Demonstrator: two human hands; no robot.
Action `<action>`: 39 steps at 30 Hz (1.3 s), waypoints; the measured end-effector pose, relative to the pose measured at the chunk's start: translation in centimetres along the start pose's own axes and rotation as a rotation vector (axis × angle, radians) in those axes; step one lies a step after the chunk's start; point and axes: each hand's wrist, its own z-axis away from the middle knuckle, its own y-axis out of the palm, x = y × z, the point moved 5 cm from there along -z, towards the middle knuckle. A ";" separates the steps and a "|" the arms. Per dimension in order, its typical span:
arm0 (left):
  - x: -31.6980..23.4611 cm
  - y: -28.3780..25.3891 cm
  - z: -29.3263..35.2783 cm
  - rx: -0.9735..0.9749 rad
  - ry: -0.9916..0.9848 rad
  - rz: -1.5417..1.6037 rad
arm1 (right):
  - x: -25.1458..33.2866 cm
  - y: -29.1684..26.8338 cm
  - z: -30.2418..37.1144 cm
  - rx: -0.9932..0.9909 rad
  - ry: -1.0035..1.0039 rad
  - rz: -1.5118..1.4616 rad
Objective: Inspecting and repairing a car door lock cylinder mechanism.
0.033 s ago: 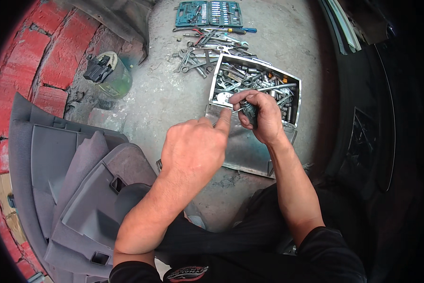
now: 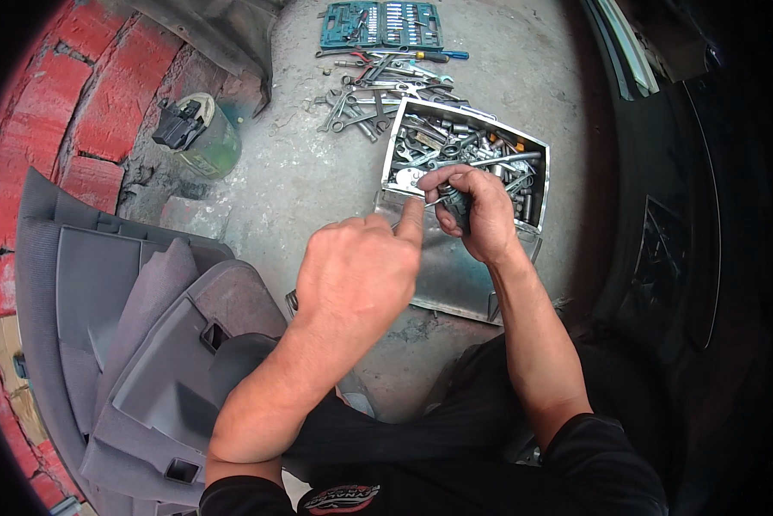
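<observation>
My left hand [image 2: 356, 267] is closed, its index finger stretched along a thin metal tool [image 2: 435, 202]. Only short bits of that tool show past the finger; its handle is hidden in the fist. Its tip meets a small dark part [image 2: 457, 209], which my right hand [image 2: 488, 211] grips between curled fingers and thumb. What kind of part it is cannot be made out. Both hands hover over the near edge of an open metal toolbox [image 2: 533, 229] filled with sockets, wrenches and ratchets. Its flat metal lid [image 2: 455, 279] lies on the near side, below the hands.
Loose wrenches [image 2: 378, 99] and pliers lie on the concrete floor beyond the toolbox. Behind them is an opened teal socket case [image 2: 349, 24]. Grey car door panels [image 2: 171, 344] lean at the left, near a greenish bucket [image 2: 210, 150] and a red brick wall [image 2: 120, 86]. A dark car door [image 2: 662, 258] stands at right.
My left hand has shifted very slightly to the right, toward the dark part. The right hand stays almost still.
</observation>
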 end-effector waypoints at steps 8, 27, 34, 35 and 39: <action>-1.5 1.2 0.5 0.048 0.088 -0.096 | -1.2 -0.5 0.0 -0.009 0.005 0.285; 4.6 3.0 -2.7 0.098 -0.290 0.926 | -2.0 1.5 0.9 0.045 0.069 -0.071; 4.5 4.9 -3.7 0.282 -0.153 1.035 | -1.5 1.9 1.4 0.032 0.135 0.157; 4.4 4.6 -3.9 0.217 -0.103 1.060 | -1.6 1.8 1.5 0.050 0.161 0.216; 6.3 3.9 -4.4 0.184 -0.247 1.160 | -0.5 0.7 2.1 0.099 0.174 0.212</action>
